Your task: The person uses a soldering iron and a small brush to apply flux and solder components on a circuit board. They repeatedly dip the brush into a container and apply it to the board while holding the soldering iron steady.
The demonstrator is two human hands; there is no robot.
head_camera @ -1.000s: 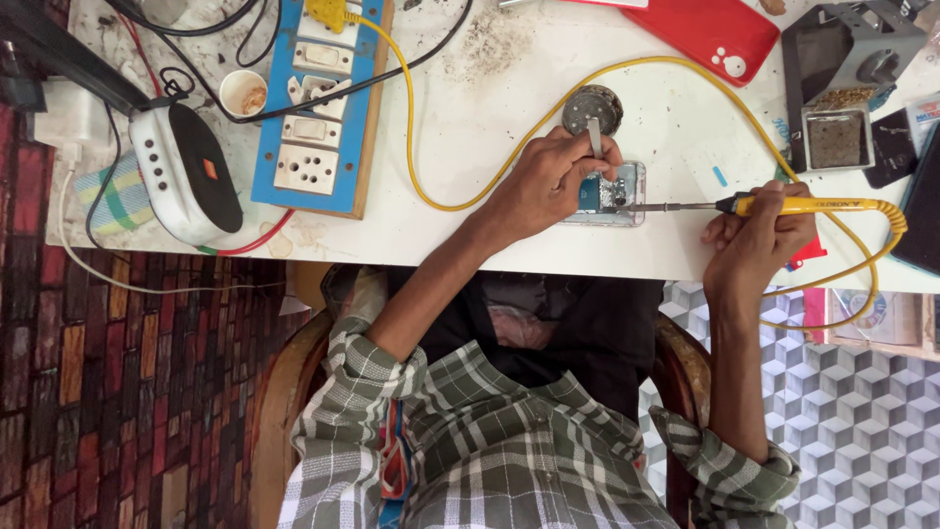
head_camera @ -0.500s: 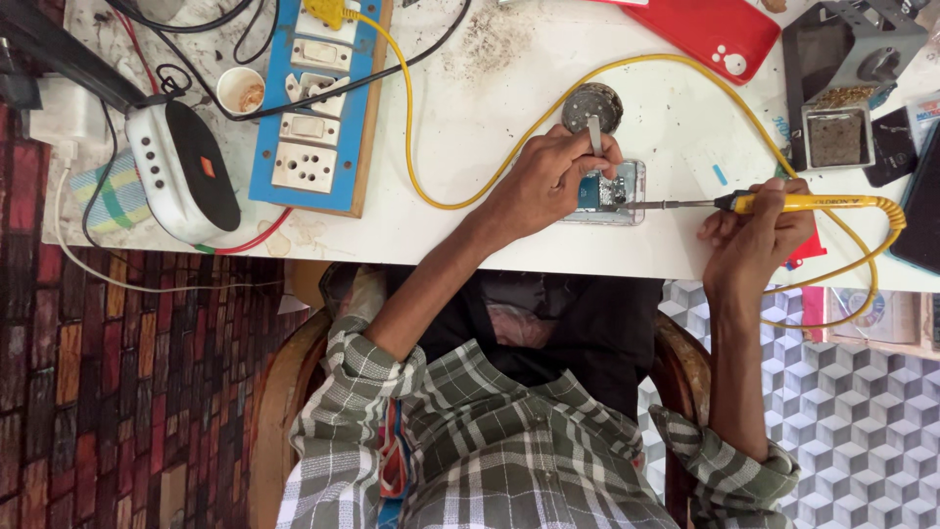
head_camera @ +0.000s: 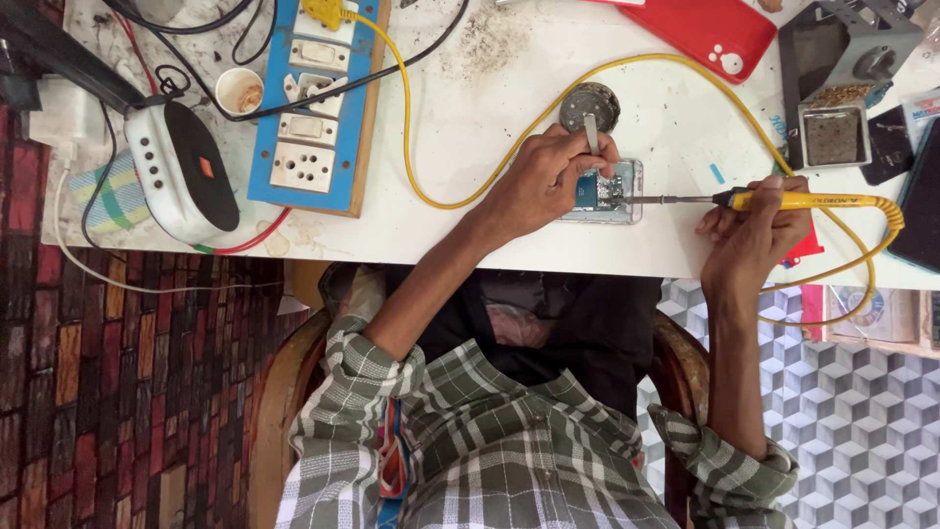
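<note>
My left hand (head_camera: 543, 181) rests on a small clear-cased device (head_camera: 627, 201) with a blue circuit board (head_camera: 587, 191) exposed inside. It pinches metal tweezers (head_camera: 590, 132) that point down at the board. My right hand (head_camera: 754, 230) grips the yellow handle of a soldering iron (head_camera: 803, 201). The iron lies level, and its thin metal tip reaches left onto the board beside my left fingers. Its yellow cable (head_camera: 411, 147) loops across the white table (head_camera: 490, 235) to a plug on the blue switchboard (head_camera: 313, 108).
A round dark tin (head_camera: 589, 103) sits just behind the device. A red phone cover (head_camera: 705, 34), a metal stand with a tray (head_camera: 832, 132), a small cup (head_camera: 238, 90) and a white-and-black speaker (head_camera: 181, 171) stand on the table. Dark phones lie at the right edge (head_camera: 920, 196).
</note>
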